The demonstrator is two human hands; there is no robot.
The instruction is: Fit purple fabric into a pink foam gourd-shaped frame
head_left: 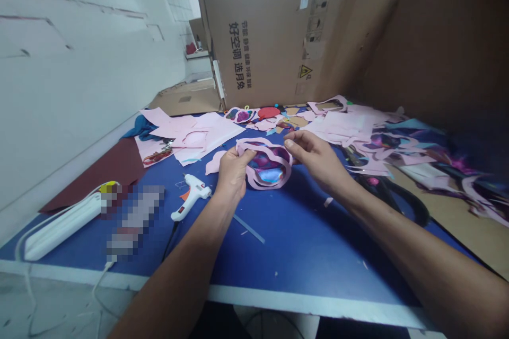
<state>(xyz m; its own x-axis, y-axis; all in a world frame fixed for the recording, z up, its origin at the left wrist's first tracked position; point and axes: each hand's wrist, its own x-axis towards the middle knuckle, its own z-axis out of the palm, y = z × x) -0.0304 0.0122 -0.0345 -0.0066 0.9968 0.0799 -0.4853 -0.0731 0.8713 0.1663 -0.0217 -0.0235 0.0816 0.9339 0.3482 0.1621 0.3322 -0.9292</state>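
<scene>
My left hand (234, 172) is closed on a pink cutout (263, 185), its thumb on top of the left side. The cutout has a wavy pink outline around shiny purple and blue film, and I hold it just above the blue table. At its upper right edge is my right hand (314, 156), thumb and forefinger curled close together; whether something small is between the fingertips is hidden. Another pink piece (214, 163) juts out behind my left hand. A white hot glue gun (191, 196) lies left of my left wrist.
Pink sheets (207, 127) and dark red sheets (95, 169) lie at the left. Pink and shiny scraps (382, 143) cover the right side, near black-handled scissors (413, 201). A white power strip (66, 228) with cables is front left. A large cardboard box (270, 37) stands behind.
</scene>
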